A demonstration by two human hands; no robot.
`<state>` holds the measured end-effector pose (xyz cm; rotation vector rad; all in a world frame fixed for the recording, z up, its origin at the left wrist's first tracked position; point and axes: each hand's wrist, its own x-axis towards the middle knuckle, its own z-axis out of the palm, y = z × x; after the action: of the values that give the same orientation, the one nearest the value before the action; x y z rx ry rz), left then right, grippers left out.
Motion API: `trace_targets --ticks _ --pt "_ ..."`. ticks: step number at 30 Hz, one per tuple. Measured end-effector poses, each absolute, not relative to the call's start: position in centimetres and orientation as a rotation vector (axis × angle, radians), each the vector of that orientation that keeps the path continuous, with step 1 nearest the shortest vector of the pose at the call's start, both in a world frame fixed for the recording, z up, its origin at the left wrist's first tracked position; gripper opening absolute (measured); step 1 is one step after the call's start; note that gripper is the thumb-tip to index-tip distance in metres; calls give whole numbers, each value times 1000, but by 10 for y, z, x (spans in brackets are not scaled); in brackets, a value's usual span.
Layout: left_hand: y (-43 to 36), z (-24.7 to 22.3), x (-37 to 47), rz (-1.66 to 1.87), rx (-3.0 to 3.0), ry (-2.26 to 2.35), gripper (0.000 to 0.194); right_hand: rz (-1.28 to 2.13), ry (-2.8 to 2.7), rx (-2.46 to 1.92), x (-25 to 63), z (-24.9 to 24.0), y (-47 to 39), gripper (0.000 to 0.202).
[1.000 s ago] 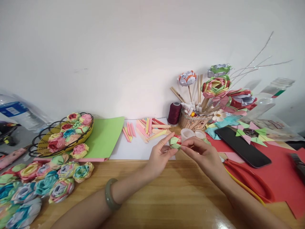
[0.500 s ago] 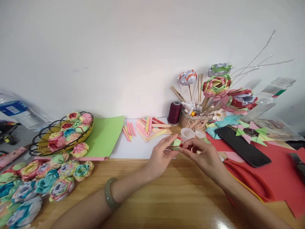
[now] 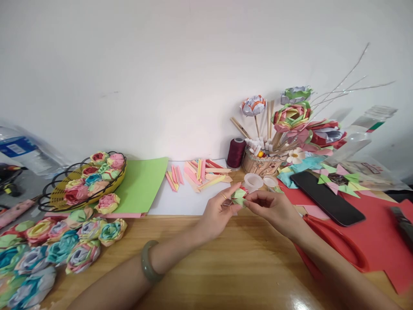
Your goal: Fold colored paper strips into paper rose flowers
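Observation:
Between my hands is a small paper flower of green and red folded pieces. My left hand, with a ring on one finger, grips it from the left. The fingertips of my right hand pinch its right side. Part of the flower is hidden by the fingers. Just behind it stands a small clear plastic cup. Folded paper strips in pink, yellow and red lie on white paper beyond my left hand.
Finished paper flowers crowd the left side, beside a yellow basket of more flowers. At right lie red scissors, a black phone and red paper. A thread spool and a pot of paper flowers stand behind.
My right hand's fingers have drawn closer together on the flower, and my right forearm has shifted slightly. The flower's green side shows more. My left hand holds nearly still.

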<state>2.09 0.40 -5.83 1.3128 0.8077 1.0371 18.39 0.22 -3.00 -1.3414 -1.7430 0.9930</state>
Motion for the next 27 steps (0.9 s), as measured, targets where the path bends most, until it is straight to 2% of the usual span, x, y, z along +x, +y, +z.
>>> trace_targets --ticks 11,17,23,27 --pt "4 -55 22 1013 1251 817 53 1047 -1730 -1400 186 -25 2 21" --pt "5 -58 21 1016 1253 784 53 871 -1864 -1387 185 -23 2 18" --pt "5 -57 22 985 1274 816 53 838 -1887 -1409 186 -24 1 19" --pt "6 -57 22 1004 1267 816 52 660 -1931 -1381 183 -27 0 18"
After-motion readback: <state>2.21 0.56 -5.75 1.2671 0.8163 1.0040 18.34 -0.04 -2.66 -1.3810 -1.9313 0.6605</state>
